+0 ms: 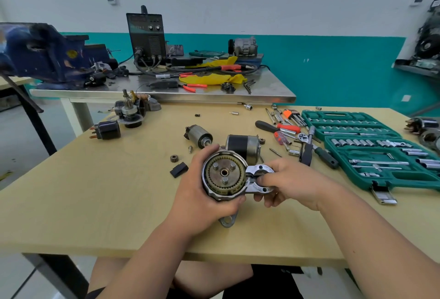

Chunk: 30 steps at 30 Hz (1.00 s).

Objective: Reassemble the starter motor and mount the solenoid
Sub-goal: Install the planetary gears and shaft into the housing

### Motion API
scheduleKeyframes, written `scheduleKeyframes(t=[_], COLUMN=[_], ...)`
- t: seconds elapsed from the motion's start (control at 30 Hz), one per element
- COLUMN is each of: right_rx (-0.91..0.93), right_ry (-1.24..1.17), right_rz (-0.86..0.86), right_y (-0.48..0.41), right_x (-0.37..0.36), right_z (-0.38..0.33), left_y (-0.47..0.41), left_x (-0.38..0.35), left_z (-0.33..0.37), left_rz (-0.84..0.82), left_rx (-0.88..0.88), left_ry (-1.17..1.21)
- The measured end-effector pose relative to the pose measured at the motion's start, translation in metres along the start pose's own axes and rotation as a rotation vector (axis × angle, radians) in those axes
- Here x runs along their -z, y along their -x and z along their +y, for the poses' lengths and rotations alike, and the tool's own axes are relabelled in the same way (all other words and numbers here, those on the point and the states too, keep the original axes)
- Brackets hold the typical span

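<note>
My left hand grips the starter drive housing above the table, open face up, showing a toothed ring gear and three planet pins. My right hand holds the housing's silver solenoid flange, thumb pressed into its opening. The black motor body lies just behind the housing. The solenoid lies to the left of it. Two small planet gears, a screw and a black rubber block rest loose on the wooden table.
An open green socket set fills the right side, with a ratchet, screwdrivers and hex keys beside it. Another dismantled starter and solenoid sit at the far left. Behind stands a steel bench with a blue vise and welder.
</note>
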State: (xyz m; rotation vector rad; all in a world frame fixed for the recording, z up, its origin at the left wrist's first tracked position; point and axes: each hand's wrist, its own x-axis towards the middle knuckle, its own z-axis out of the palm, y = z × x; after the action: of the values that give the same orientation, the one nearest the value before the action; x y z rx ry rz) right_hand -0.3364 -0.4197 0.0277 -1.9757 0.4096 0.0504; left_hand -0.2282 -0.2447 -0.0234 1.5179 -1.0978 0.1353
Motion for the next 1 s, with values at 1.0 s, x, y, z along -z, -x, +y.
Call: scheduleKeyframes(t=[1.0], right_rx=[0.154], right_ry=[0.333], right_rz=[0.147], right_y=[-0.014], right_x=[-0.011], right_z=[-0.047], left_y=[-0.016], left_x=[0.001], left_z=[0.000], left_rz=[-0.035], left_rx=[0.105], left_ry=[0.056])
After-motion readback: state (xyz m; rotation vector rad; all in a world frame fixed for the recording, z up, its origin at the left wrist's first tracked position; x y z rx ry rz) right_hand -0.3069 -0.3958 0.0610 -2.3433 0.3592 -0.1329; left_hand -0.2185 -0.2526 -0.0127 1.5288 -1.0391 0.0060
